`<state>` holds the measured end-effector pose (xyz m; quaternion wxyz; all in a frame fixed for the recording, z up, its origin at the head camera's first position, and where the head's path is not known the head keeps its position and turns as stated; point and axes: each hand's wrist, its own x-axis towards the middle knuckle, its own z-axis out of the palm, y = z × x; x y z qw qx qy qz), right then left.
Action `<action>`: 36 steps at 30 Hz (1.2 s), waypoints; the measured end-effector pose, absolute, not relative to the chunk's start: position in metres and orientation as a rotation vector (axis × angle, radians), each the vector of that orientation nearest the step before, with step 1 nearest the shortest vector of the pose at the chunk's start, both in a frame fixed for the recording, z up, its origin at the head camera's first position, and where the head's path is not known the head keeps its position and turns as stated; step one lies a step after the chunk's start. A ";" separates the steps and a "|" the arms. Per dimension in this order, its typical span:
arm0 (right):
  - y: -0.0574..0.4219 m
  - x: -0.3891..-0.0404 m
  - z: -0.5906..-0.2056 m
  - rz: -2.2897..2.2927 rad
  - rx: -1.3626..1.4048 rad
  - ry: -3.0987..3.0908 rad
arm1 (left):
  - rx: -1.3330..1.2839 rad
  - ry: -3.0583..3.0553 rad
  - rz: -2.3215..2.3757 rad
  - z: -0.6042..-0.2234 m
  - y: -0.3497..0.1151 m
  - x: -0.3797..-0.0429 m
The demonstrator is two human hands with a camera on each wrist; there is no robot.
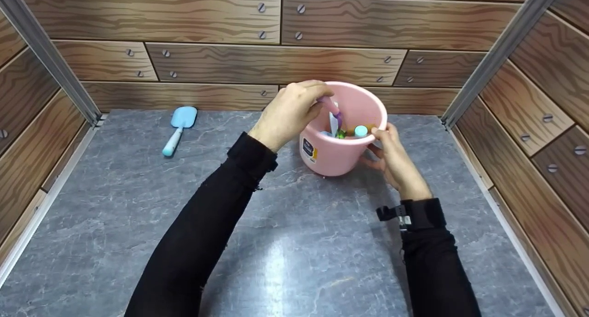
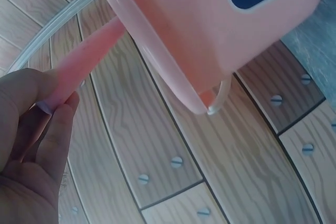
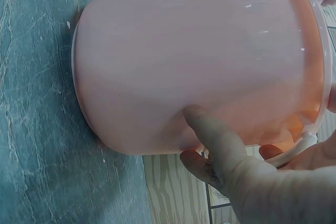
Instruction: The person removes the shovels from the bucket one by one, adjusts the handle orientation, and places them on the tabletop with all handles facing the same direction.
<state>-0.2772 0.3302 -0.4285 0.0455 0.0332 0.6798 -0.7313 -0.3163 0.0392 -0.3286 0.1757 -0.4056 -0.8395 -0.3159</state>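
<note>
One pink handle (image 2: pixel 86 59) sits pinched in my left fingers (image 2: pixel 55 142); my right fingers (image 3: pixel 215 136) hold the pink bucket (image 1: pixel 336 157) at its rim, probably to steady it.

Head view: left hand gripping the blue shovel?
No, the left hand pinches a pink handle; the blue shovel lies apart on the gray surface.

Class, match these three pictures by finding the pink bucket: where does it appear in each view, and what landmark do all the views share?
Head: right of centre, slightly above mid-height, the pink bucket.
Left wrist: upper right, cut off by the top edge, rim facing lower left.
Right wrist: fills much of the upper picture, on its side, rim at right.
Shared landmark: the grey marbled surface.
</note>
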 end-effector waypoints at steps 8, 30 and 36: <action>0.330 -0.277 -0.429 -2.242 0.095 2.076 | -1.139 -2.347 -0.818 -0.327 0.031 -0.313; 0.330 -0.277 -0.429 -2.236 0.102 2.083 | -1.165 -2.058 -0.531 -0.319 0.007 -0.307; 0.330 -0.278 -0.429 -2.244 0.109 2.084 | -1.160 -2.013 -0.486 -0.320 0.000 -0.307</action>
